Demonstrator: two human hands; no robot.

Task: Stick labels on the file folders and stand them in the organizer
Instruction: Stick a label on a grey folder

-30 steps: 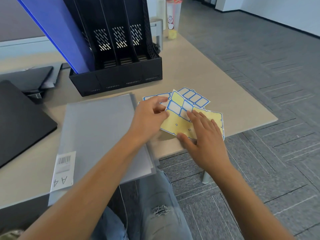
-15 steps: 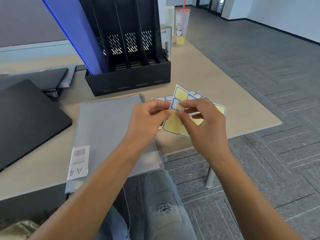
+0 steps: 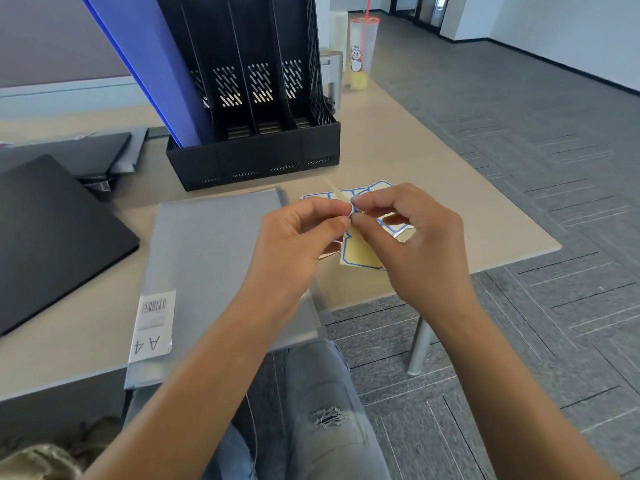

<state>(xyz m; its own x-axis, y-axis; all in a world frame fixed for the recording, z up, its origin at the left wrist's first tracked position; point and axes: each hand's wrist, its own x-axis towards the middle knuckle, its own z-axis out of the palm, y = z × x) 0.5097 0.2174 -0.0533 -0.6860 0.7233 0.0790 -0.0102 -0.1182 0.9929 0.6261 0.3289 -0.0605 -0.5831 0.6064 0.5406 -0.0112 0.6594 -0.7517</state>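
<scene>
A yellow label sheet (image 3: 360, 252) was pinched between the left hand (image 3: 298, 244) and right hand (image 3: 412, 237) above the bench (image 3: 398, 143), beside the grey folder (image 3: 214, 258); a blue folder (image 3: 152, 60) stood in the black organizer (image 3: 256, 157)

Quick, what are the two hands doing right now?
Left hand: fingers pinch the yellow label sheet.
Right hand: fingers pinch a label at the sheet's top edge.

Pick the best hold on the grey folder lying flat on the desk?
Take the grey folder at its near edge, which overhangs the desk edge toward the person. Come from the near side, thumb on top and fingers beneath; elsewhere it lies flat, leaving probably no gap.
</scene>
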